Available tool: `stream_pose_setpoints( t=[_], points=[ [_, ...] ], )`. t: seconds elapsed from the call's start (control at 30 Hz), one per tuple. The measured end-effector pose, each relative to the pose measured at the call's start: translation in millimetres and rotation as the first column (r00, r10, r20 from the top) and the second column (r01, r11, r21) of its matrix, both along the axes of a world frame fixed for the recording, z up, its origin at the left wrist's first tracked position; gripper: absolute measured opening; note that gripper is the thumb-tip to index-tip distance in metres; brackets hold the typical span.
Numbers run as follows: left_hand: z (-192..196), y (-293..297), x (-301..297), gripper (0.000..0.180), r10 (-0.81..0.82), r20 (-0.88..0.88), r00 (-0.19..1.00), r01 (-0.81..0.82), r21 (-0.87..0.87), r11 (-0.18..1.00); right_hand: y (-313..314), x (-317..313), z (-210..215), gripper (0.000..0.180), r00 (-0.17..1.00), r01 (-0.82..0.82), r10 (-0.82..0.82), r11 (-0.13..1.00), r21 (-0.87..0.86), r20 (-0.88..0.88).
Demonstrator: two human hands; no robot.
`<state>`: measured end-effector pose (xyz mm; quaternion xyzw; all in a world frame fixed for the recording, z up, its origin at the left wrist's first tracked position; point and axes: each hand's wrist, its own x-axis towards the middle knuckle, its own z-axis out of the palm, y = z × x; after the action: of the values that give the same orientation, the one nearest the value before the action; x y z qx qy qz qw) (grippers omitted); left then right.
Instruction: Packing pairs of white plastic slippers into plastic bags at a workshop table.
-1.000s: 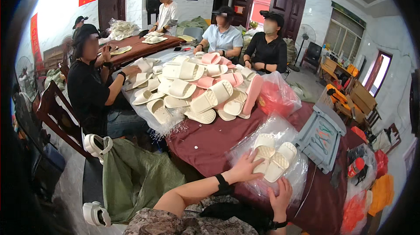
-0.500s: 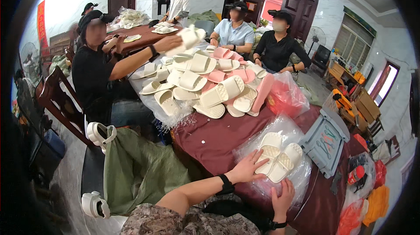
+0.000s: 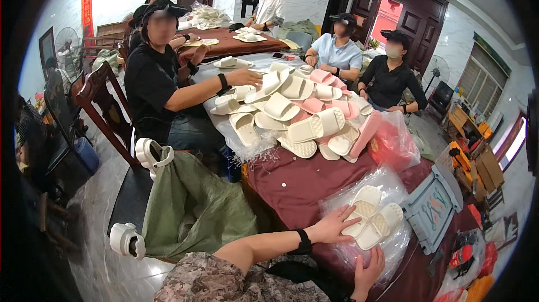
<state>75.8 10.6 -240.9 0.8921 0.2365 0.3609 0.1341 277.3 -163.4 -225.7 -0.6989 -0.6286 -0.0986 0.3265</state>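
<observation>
A pair of cream slide slippers (image 3: 366,210) lies side by side on a clear plastic bag (image 3: 337,203) at the near right of the table. My left hand (image 3: 332,224) reaches in from the left, fingers stretched out and touching the edge of the left slipper. Just below the slippers' near ends is my right hand (image 3: 370,271), open with its fingers apart. Neither hand grips anything. Beyond them rises a heap of cream slippers (image 3: 281,106) mixed with pink slippers (image 3: 368,133).
A grey plastic crate (image 3: 431,209) stands right of the bag, and a red plastic bag (image 3: 393,139) behind it. Green cloth (image 3: 196,206) drapes over a chair on my left. A co-worker in black (image 3: 154,83) reaches toward the heap; others stand or sit around the tables.
The view has turned left, shifting everything rightward in the picture. The left co-worker has let go of a cream slipper at the heap. My hands stay by the pair.
</observation>
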Motion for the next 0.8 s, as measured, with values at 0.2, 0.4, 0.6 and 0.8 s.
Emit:
stream_pose_setpoints(
  t=[0.2,0.4,0.6,0.8],
  points=[
    [0.6,-0.7,0.1,0.080,0.001,-0.016,1.000,-0.002,-0.002,1.000,-0.6,0.6,-1.0,0.053,1.000,0.012,-0.012,1.000,0.001,0.010],
    [-1.0,-1.9,1.6,0.078,-0.006,-0.018,1.000,0.005,-0.014,1.000,-3.0,2.6,-2.8,0.053,1.000,0.016,-0.016,1.000,-0.007,0.003],
    [-1.1,2.8,-0.1,0.078,-0.007,-0.012,1.000,0.007,-0.026,1.000,1.6,0.3,0.0,0.054,1.000,0.007,-0.008,1.000,-0.027,-0.027],
    [1.4,7.0,2.2,0.079,-0.016,-0.007,1.000,0.016,-0.012,1.000,3.1,0.6,4.6,0.054,0.999,0.002,-0.002,1.000,-0.015,-0.032]
  ],
)
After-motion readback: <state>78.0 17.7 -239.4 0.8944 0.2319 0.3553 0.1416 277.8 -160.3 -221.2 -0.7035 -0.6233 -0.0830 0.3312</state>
